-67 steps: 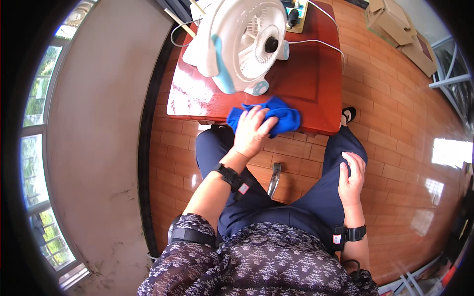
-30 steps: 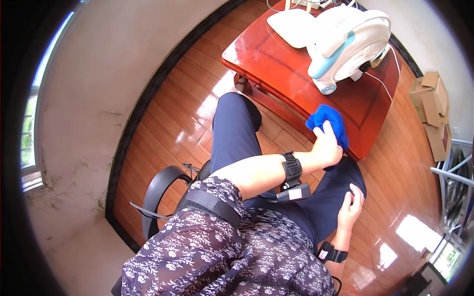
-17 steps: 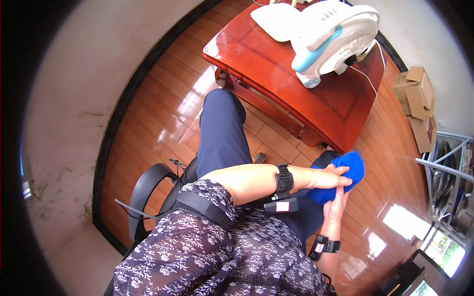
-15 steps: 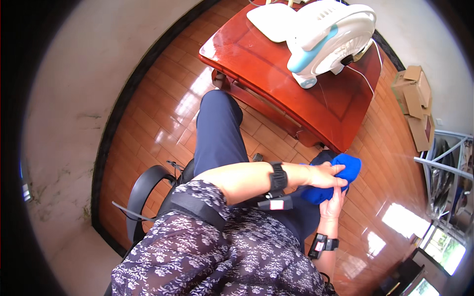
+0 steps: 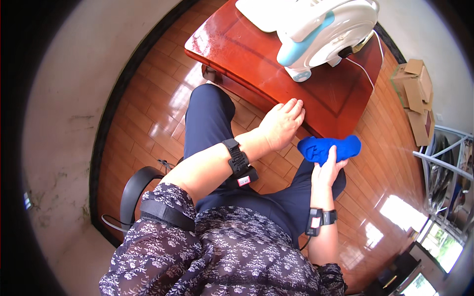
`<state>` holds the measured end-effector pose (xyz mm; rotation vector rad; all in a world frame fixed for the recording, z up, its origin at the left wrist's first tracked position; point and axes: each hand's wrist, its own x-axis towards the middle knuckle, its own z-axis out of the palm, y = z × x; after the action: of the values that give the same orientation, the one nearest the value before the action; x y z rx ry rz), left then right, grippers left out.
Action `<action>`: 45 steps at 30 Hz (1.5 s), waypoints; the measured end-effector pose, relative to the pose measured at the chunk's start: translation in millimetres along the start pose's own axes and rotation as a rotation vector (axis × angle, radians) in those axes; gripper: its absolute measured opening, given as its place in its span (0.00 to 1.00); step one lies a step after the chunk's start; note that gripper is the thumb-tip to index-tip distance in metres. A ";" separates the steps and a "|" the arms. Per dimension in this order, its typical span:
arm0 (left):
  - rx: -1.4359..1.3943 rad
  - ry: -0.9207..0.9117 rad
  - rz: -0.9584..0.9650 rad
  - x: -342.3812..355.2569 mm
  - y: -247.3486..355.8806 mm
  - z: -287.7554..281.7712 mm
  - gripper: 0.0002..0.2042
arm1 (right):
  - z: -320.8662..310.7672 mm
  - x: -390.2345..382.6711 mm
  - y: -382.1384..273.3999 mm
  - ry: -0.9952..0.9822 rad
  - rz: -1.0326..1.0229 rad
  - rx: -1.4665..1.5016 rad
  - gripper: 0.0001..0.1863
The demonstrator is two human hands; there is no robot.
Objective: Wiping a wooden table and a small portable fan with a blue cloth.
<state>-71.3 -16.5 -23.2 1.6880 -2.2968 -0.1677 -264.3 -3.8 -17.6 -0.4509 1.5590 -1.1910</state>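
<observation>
A bright blue bundle of soft cloth [image 5: 328, 149] lies lengthwise across my right hand [image 5: 330, 170], above my right knee. The thumb presses against its near side, while the other fingers are mostly hidden behind and under it. I cannot make out whether it is rolled or folded. My left hand [image 5: 282, 124] is away from the cloth, back of the hand up, beside the table's near edge. Its fingers are stretched out with nothing visible in them, and its thumb is hidden.
A glossy red-brown wooden table [image 5: 237, 54] stands ahead, carrying a white and light-blue fan [image 5: 321, 39] with a white cord. Cardboard boxes [image 5: 417, 89] and a metal rack [image 5: 444, 153] are at the right. A black chair armrest [image 5: 132, 195] is at my left.
My left hand has let go of the blue cloth and moved left and up toward the table edge. My right hand has raised the cloth slightly, and it now lies more level.
</observation>
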 end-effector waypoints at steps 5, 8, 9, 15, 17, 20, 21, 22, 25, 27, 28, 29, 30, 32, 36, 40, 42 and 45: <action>-0.043 -0.008 0.016 7.1 6.6 -5.7 0.27 | -62.4 80.5 1.1 -0.035 0.268 0.442 0.31; -0.061 -0.014 -0.010 -3.0 -1.3 -3.0 0.27 | -41.1 67.8 -9.9 0.141 0.207 0.184 0.26; -0.072 0.001 0.000 -1.0 -0.2 -1.4 0.27 | -50.6 75.4 -13.3 0.156 0.160 0.146 0.26; -0.097 0.007 0.000 -3.2 -4.3 4.8 0.28 | -64.6 66.7 -49.4 0.273 -0.160 0.039 0.28; -0.101 0.005 -0.003 -1.9 -1.8 4.1 0.28 | -61.2 50.7 -46.9 0.155 -0.259 -0.096 0.30; -0.092 0.006 0.005 2.0 0.7 2.2 0.28 | -54.8 38.9 -20.6 -0.128 -0.740 -0.766 0.38; -0.083 0.009 0.007 2.7 0.9 2.3 0.28 | -53.3 40.2 -12.6 -0.154 -0.986 -1.159 0.41; -0.086 0.009 0.008 3.8 1.6 2.3 0.28 | -52.2 44.7 -9.5 -0.153 -0.984 -1.161 0.41; -0.117 0.009 0.010 4.6 1.5 2.5 0.28 | -52.0 55.4 -5.8 -0.128 -1.054 -1.238 0.44; -0.123 0.006 0.003 4.3 -0.1 2.9 0.29 | -57.7 61.4 -13.8 -0.210 -1.004 -1.293 0.43; -0.125 0.013 0.001 3.6 -0.3 3.0 0.29 | -59.6 62.3 -15.2 -0.216 -1.016 -1.301 0.40; -0.124 -0.002 -0.006 2.4 -0.4 3.1 0.28 | -62.3 62.3 -14.3 -0.217 -1.023 -1.304 0.40; -0.125 -0.014 -0.012 2.4 0.7 3.9 0.28 | -71.0 65.8 -9.2 -0.175 -0.946 -1.243 0.39; -0.152 -0.008 -0.017 3.1 3.1 4.4 0.28 | -83.7 63.4 -1.6 -0.059 -0.820 -1.062 0.35; -0.169 0.016 0.001 3.2 0.9 11.0 0.27 | -121.1 68.5 -0.9 0.071 -0.196 -0.536 0.25; -0.176 -0.006 0.007 3.3 0.1 1.9 0.27 | -105.7 34.1 -20.1 -0.054 0.062 -0.235 0.23; -0.135 -0.024 0.000 2.9 -0.8 -1.5 0.28 | -89.3 25.7 -13.7 -0.250 0.034 -0.212 0.25; -0.132 -0.022 0.003 3.9 0.7 0.5 0.28 | -48.7 20.1 -5.6 -0.047 0.042 -0.321 0.30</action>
<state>-73.2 -20.1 -22.9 1.6247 -2.2498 -0.3314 -316.4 0.1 -26.6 -0.6476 1.7170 -0.8933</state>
